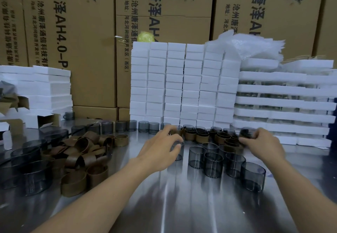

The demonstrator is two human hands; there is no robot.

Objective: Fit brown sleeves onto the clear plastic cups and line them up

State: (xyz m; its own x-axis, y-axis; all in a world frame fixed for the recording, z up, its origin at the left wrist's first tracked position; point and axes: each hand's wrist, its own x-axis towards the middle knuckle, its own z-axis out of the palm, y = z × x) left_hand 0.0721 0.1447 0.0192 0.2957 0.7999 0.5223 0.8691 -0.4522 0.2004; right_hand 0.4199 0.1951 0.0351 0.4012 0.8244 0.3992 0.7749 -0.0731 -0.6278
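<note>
L hand [164, 142] grips cup [179, 153], R hand [261, 141] 2nd cup [245, 132].

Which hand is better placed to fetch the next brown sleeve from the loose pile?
Left. The left hand is nearer the pile of loose brown ring-shaped sleeves, which lies on its side; the right hand is beyond the unsleeved smoky clear plastic cups, fingers curled round a dark cup.

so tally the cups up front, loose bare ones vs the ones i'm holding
loose bare cups: 6
left-hand cup, gripped by the left hand: 1
right-hand cup, pinched by the right hand: 1
total: 8
</note>
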